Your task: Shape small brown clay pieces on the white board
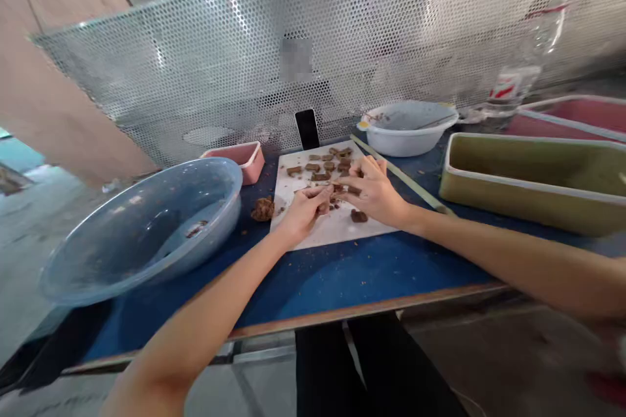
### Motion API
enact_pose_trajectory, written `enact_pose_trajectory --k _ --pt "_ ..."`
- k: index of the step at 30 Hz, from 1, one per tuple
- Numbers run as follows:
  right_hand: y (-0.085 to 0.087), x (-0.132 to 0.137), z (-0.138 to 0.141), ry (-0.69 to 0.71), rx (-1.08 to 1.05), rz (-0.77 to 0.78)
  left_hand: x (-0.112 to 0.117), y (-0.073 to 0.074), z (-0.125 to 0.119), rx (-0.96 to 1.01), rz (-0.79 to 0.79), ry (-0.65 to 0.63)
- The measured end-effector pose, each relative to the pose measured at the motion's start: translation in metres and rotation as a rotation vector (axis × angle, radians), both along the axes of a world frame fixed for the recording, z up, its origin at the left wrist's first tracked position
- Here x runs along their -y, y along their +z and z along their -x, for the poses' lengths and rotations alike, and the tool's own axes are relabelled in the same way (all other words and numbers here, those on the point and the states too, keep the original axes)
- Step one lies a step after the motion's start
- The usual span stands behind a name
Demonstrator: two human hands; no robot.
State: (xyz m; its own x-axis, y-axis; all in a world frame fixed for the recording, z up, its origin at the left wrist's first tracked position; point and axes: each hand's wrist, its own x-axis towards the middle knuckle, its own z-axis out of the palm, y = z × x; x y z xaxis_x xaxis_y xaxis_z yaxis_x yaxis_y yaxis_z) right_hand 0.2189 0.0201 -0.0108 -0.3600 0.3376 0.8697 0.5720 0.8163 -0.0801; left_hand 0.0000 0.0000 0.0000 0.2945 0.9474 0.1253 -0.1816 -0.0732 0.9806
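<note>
My left hand [307,210] and my right hand [374,192] meet over a white board [327,234] on a blue table. Thumb and fingers of both hands are pinched around a small brown crumbly piece [339,189], mostly hidden by the fingertips. Several short brown chunks [313,167], some greenish, lie on the board beyond my hands. A darker brown chunk [358,215] rests just below my right hand. Crumbs are scattered between and around my fingers. Left of the board sits a rough brown lump [263,209].
A large translucent blue basin [147,199] stands left, with a pink container [255,166] behind it. A phone [307,129] leans against the metal mesh [220,65]. To the right are a long thin strip [411,184], a white basin [408,143], a green trough [518,199] and a plastic bottle [518,78].
</note>
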Motion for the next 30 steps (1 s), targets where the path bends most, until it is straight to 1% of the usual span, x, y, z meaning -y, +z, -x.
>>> enact_pose_trajectory --k 7,12,22,26,30 --pt "0.001 0.0 -0.005 0.013 0.045 0.02 -0.001 0.0 0.002 -0.038 -0.018 -0.063" --pt "0.007 0.003 -0.005 0.008 0.059 0.032 0.0 0.002 0.003 0.008 0.022 -0.086" --pt "0.009 0.008 -0.004 0.026 0.095 0.052 0.003 0.003 0.005 -0.044 0.035 -0.065" --pt "0.008 0.005 -0.007 0.034 0.138 0.024 0.001 0.002 0.007 -0.104 0.019 -0.06" --pt "0.004 0.001 -0.01 0.023 0.195 0.02 -0.002 0.001 0.01 -0.199 -0.033 -0.022"
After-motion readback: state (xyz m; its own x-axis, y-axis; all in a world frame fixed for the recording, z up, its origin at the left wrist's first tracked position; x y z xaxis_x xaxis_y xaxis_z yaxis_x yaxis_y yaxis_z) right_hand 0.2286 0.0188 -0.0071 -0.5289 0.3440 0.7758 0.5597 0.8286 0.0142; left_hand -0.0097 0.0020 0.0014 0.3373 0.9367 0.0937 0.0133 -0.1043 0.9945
